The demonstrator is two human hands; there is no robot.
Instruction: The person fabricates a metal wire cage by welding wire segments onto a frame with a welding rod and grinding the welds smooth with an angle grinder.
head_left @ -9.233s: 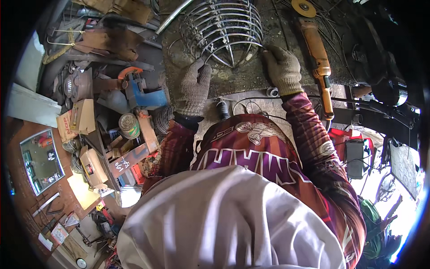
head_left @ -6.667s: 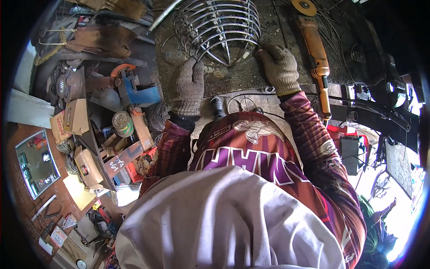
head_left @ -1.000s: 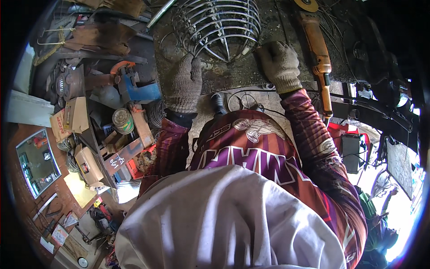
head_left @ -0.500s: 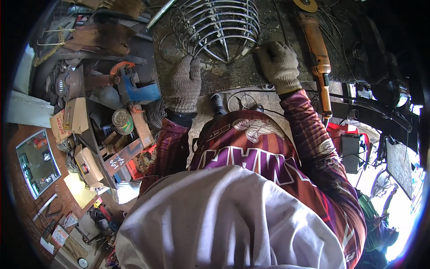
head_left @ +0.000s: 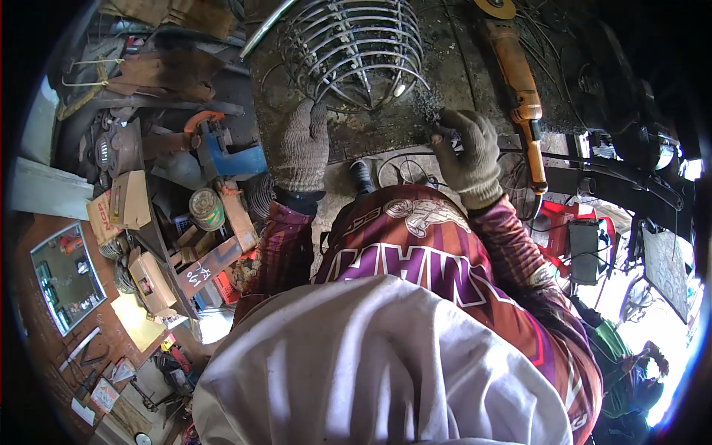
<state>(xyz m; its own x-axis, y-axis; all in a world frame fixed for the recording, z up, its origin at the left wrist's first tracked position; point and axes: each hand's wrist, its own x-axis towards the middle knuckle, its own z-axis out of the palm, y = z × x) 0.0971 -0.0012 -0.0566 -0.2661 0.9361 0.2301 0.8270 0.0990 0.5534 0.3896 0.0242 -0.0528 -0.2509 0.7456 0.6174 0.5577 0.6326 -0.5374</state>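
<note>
A rounded cage of bent metal rods lies on the dark workbench, with its narrow end toward me. My left hand, in a grey knitted glove, reaches to the near left of this cage. Its thumb and fingers come together at a rod there. Near the bench's front edge, my gloved right hand is curled, thumb and fingers bent round a small dark thing that I cannot make out. Grey crumbs lie between that hand and the cage. The right hand is apart from the cage.
An orange angle grinder lies right of my right hand. A metal bar runs beside the cage's far left. A blue metal tool, a paint can and cardboard boxes stand left. Another person is at the lower right.
My right hand has drawn back toward the bench's front edge, away from the cage, and its fist has loosened. The crumbs now show. My left hand stays by the cage.
</note>
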